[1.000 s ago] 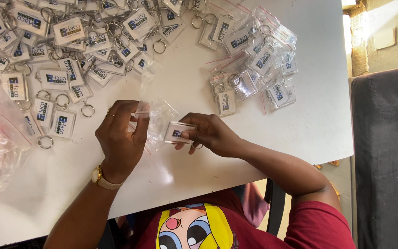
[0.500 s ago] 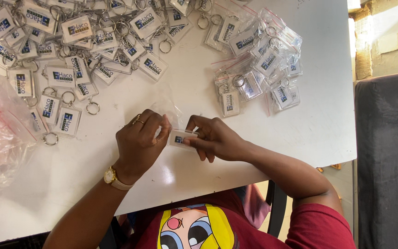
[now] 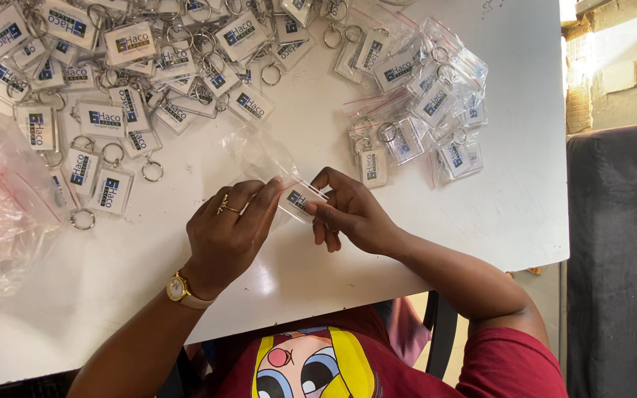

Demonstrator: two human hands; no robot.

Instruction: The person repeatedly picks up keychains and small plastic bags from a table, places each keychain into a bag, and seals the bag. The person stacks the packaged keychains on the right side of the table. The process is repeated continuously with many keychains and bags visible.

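The setting is a small manual packing workstation: a plain white table (image 3: 407, 243) carries a loose heap of clear rectangular keychains (image 3: 112, 66) at 11 o'clock, individually bagged keychains (image 3: 425, 110) at 1 o'clock, and a stock of empty plastic bags (image 3: 1, 214) at 9 o'clock.

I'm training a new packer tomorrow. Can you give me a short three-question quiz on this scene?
1. What do the left hand and right hand hold between them?
2. True or false: the bagged keychains lie to the right of the loose keychains.
3. The left wrist wears: A) a watch, B) a glove.

Key: 1. One clear keychain in a small clear bag. 2. True. 3. A.
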